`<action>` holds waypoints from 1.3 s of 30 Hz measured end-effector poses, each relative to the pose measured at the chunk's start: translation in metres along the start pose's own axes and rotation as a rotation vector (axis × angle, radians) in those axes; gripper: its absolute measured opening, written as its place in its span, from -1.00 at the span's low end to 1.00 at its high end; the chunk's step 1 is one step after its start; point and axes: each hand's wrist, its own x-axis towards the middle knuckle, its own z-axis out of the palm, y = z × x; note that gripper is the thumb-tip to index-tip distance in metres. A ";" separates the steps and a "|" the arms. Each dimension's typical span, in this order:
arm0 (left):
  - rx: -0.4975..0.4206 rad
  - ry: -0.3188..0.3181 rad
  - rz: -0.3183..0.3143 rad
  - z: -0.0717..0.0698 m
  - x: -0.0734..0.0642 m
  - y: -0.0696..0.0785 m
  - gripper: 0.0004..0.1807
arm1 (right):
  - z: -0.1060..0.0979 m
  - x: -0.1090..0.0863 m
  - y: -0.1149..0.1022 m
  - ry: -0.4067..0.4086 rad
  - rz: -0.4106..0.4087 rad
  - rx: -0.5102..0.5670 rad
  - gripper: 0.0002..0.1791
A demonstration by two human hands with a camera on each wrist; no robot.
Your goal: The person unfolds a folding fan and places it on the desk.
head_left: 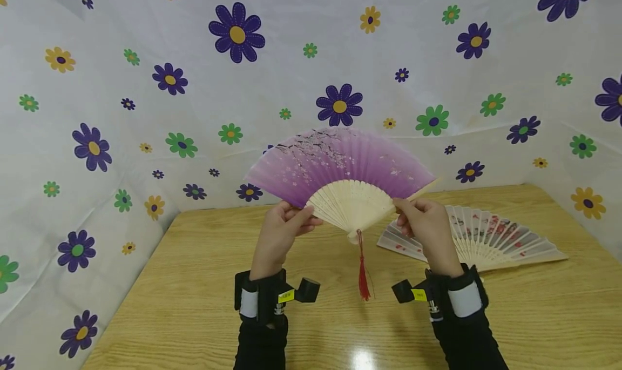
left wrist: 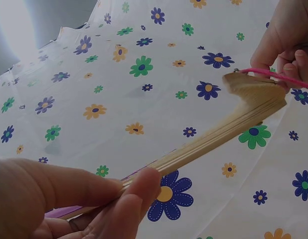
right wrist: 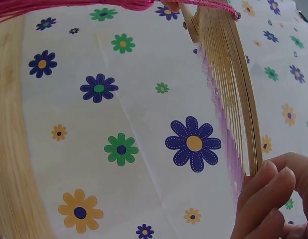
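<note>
A purple folding fan point(head_left: 359, 159) with a printed blossom branch is spread wide above the table, its pale slats meeting at a pivot low in the middle. From the pivot hangs a red tassel point(head_left: 363, 275). My left hand point(head_left: 286, 227) pinches the fan's left end slat between thumb and fingers, seen close up in the left wrist view. On the other side my right hand point(head_left: 425, 219) pinches the right end slat. Behind the right hand a white folding fan point(head_left: 500, 237) with red flowers lies spread on the table, partly covered by that hand and wrist.
The wooden table point(head_left: 184, 305) reaches back to a white cloth point(head_left: 291, 78) printed with purple, green and yellow flowers, which also hangs along both sides. A black camera mount point(head_left: 308, 290) juts inward from the left wrist, and another camera mount point(head_left: 402, 291) from the right.
</note>
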 end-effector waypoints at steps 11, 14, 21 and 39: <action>-0.038 0.086 0.014 0.000 0.001 -0.002 -0.72 | 0.006 -0.001 0.003 0.056 -0.026 -0.025 -0.65; -0.045 0.094 0.011 0.000 0.001 -0.002 -0.72 | 0.006 0.000 0.003 0.051 -0.013 0.002 -0.66; -0.076 0.108 0.019 -0.001 0.002 -0.002 -0.73 | 0.006 0.004 0.003 0.004 0.044 0.136 -0.64; -0.162 0.199 0.025 -0.009 0.003 -0.003 -0.74 | 0.006 0.002 0.000 -0.085 0.092 0.244 -0.60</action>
